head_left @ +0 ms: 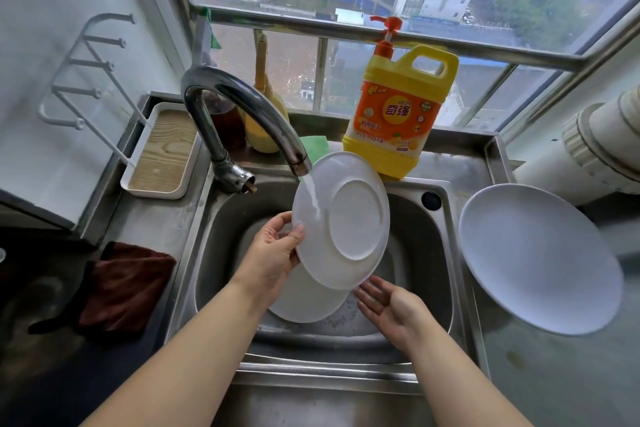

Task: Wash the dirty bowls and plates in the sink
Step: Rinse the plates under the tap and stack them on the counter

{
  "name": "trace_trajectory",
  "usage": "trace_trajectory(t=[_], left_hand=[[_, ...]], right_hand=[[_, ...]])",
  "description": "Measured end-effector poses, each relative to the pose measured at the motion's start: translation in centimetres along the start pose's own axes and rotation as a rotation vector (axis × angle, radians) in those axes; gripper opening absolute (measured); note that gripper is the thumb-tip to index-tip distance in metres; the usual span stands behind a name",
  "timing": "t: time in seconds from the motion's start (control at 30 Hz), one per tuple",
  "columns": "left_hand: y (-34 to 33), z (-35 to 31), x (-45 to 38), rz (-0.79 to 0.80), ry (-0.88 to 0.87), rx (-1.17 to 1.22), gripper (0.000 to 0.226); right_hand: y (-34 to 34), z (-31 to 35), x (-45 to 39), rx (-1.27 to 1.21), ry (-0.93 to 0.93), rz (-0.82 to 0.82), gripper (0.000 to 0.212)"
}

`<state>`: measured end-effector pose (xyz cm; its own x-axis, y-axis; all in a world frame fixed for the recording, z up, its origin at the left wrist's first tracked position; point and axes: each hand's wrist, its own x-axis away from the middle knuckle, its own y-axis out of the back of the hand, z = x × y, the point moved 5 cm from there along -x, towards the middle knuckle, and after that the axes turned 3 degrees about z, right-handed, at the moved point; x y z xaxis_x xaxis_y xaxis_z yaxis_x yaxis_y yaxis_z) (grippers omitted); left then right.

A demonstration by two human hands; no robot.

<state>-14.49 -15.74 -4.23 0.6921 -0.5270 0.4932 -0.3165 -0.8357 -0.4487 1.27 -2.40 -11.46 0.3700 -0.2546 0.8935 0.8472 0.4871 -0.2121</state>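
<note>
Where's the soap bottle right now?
In the head view, the soap bottle stands on the ledge behind the sink, right of the faucet, just behind the plate under the water.

I see the left hand gripping a white plate by its lower left edge, tilted with its underside toward me, over the steel sink. Water from the curved tap runs down the plate's back. The right hand hangs open, palm up, just below the plate's lower rim. A second white dish lies in the basin beneath. Another white plate rests on the counter to the right, and a yellow soap bottle stands behind the sink.
</note>
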Motion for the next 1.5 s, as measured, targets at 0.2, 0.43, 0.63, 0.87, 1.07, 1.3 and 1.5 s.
trace_trajectory(t=[0.2, 0.43, 0.63, 0.87, 1.07, 1.3, 1.5], left_hand=[[3.4, -0.5, 0.9, -0.044, 0.004, 0.068, 0.019], [7.4, 0.6, 3.1, -0.112, 0.066, 0.093, 0.023], [8.8, 1.8, 4.7, -0.164, 0.081, 0.112, 0.027], [9.3, 1.9, 6.2, -0.182, 0.067, 0.104, 0.022], [8.4, 2.3, 6.5, -0.164, 0.082, 0.089, 0.028], [5.7, 3.1, 6.5, -0.094, 0.092, 0.012, 0.033], [5.2, 3.6, 6.6, -0.077, 0.13, 0.05, 0.028]], right_hand=[[-1.1, -0.5, 0.0, -0.006, -0.007, 0.032, 0.033], [-2.6, -1.0, 0.3, -0.021, -0.004, 0.051, 0.023], [-3.2, -1.9, 0.5, -0.011, -0.03, 0.049, 0.022], [-3.4, -2.4, 0.6, 0.012, -0.038, 0.074, 0.023], [-3.0, -2.0, 1.1, 0.007, -0.029, 0.047, 0.02], [-0.6, -1.4, 1.4, -0.019, -0.022, -0.009, 0.024], [0.2, -0.9, 1.7, -0.076, 0.015, -0.003, 0.025]])
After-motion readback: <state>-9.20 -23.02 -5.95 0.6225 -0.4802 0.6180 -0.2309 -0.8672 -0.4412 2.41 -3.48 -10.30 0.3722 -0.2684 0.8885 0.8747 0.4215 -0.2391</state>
